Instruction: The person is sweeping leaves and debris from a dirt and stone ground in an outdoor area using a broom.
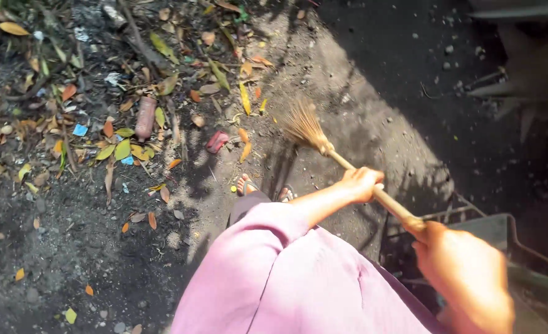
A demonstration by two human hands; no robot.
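Left hand point(361, 184) at center frame is closed around the broom point(348, 164) handle; right hand point(462, 272) at lower right is gripping the handle's end. Bristles touch the ground point(373, 111) at upper center. Leaves point(122, 148) and a red scrap point(217, 141) lie upper left.

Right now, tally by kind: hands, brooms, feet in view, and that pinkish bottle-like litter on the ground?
Hands on the broom handle: 2, left hand and right hand
Broom: 1
Sandalled feet: 2, one, other
Pinkish cylindrical bottle: 1
Total: 6
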